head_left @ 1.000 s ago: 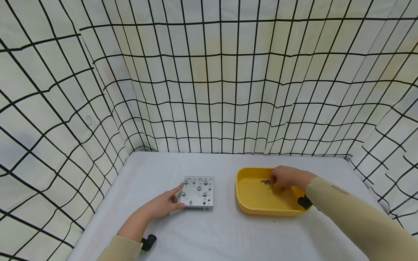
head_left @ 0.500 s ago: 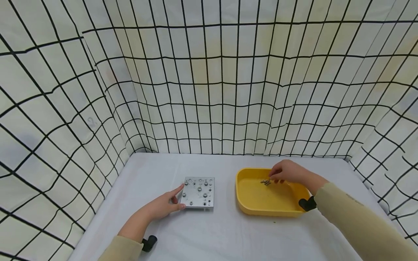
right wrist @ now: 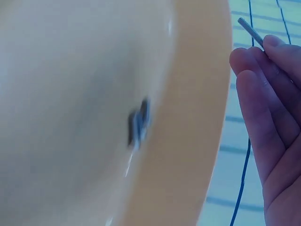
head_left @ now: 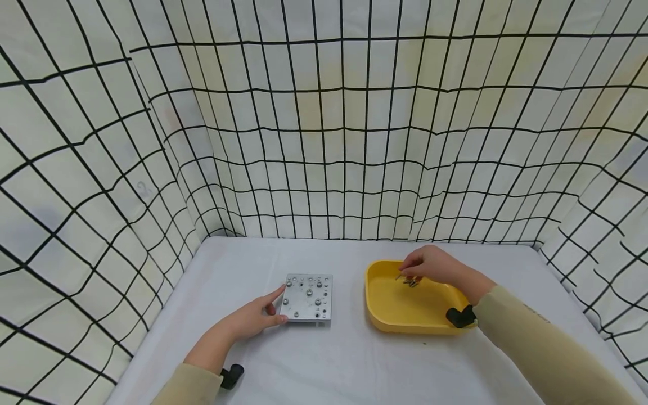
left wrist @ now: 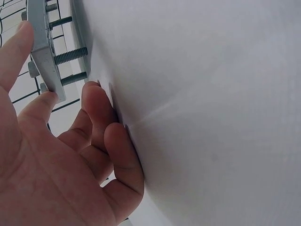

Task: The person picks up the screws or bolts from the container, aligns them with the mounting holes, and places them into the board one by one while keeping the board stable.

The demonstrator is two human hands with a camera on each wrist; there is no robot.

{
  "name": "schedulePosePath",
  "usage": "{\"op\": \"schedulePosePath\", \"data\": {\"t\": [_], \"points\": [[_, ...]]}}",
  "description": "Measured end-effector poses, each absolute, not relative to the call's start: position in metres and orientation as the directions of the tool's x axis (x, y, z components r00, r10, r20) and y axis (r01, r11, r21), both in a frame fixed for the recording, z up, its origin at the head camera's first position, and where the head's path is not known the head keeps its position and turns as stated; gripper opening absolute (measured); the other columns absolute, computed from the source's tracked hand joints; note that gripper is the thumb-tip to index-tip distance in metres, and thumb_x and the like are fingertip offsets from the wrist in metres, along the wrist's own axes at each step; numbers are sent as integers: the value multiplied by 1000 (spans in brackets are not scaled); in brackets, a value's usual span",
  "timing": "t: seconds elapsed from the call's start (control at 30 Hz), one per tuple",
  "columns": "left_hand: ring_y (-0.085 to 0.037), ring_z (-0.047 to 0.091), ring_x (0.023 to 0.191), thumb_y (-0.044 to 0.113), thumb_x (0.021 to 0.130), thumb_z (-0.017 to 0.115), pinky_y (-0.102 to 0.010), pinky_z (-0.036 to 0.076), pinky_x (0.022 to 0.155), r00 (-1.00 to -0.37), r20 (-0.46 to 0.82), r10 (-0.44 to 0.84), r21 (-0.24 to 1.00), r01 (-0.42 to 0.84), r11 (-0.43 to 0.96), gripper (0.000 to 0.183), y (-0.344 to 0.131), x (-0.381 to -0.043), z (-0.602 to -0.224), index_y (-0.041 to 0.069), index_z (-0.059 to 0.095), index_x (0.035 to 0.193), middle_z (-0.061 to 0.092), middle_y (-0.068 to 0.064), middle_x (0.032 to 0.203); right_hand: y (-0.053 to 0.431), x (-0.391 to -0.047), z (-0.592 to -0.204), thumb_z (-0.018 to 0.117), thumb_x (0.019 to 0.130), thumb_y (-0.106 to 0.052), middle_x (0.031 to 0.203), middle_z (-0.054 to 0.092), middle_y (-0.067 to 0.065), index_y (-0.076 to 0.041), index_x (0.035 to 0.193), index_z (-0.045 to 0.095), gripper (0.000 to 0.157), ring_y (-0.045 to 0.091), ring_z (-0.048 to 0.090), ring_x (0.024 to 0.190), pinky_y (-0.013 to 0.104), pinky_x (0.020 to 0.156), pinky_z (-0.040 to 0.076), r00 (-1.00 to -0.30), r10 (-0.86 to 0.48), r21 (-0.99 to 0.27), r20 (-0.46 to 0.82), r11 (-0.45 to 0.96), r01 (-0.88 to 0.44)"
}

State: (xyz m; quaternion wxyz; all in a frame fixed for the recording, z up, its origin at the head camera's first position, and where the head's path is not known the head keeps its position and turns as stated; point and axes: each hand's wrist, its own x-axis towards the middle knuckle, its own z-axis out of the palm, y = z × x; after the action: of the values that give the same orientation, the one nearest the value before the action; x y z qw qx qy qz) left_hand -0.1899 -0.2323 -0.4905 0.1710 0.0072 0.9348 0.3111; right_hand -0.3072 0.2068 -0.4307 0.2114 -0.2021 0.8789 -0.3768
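Note:
A square metal plate (head_left: pixel 304 309) with holes and several bolts set in it stands on the left part of the table. My left hand (head_left: pixel 255 318) holds its left side, thumb at the near corner and index finger farther up. In the left wrist view, threaded bolt shanks (left wrist: pixel 71 55) stick out below the plate, and the other fingers rest curled on the cloth. Above the yellow tray (head_left: pixel 372 306), my right hand (head_left: pixel 432 264) pinches a small threaded screw (right wrist: pixel 250 31) between thumb and fingers; its head is hidden. Several more screws (head_left: pixel 412 283) lie in the tray.
White cloth (head_left: pixel 349 365) covers the table. A small dark speck (head_left: pixel 424 343) lies before the tray. Walls of white sheet with a black net (head_left: pixel 344 169) enclose the back and sides. Each wrist wears a black camera (head_left: pixel 232 377).
My right hand has lifted from the tray floor and shifted left, and a screw now shows between its fingertips. The left hand and plate stay put.

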Motion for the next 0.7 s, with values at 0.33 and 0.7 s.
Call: {"op": "schedulePosePath", "data": {"t": [0.33,0.7], "points": [[-18,50,74,49,84,76,-34,39,66,-938,-320,135,588,-85,804,86,-231,-189,-485,31,33,156,52,-1,100,148,-298,-431,74,91,-27,89,73,3,-19,98,78,11,25,67,82,36,66,53,-788,-585,-757,-192,599,-261],[-18,51,76,48,83,76,-34,40,67,-935,-333,121,579,-102,809,87,-230,-190,-485,31,32,156,52,-1,101,73,-279,-435,72,93,-21,92,74,6,-15,100,78,11,27,67,83,39,76,55,-672,-719,-759,-178,535,-372]]}}
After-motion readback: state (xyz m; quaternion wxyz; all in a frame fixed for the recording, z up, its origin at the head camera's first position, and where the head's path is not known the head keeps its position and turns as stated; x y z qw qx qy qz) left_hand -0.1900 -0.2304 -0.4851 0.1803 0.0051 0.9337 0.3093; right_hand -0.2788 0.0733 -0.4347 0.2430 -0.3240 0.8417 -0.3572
